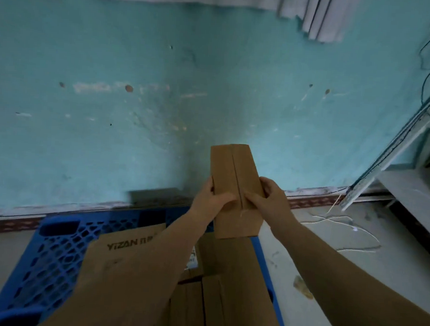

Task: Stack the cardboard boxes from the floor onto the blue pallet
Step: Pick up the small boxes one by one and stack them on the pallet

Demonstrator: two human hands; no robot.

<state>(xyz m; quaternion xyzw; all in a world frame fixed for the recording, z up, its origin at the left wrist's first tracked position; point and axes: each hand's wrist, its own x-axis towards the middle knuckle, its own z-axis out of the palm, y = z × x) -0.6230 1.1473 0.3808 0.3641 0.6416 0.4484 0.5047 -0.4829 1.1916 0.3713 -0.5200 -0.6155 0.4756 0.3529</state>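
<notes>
Turquoise wall point(112, 107) behind; left hand point(213, 200) and right hand point(267, 198) both clamped on narrow cardboard box point(233, 168) above blue pallet point(62, 249) holding boxes point(133, 270).

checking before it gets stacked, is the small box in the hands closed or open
Closed: the small box shows two flaps meeting flat along a centre seam, held between left hand and right hand.

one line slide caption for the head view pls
Both hands, left and right, grip a narrow cardboard box above the stacked blue pallet.
</notes>
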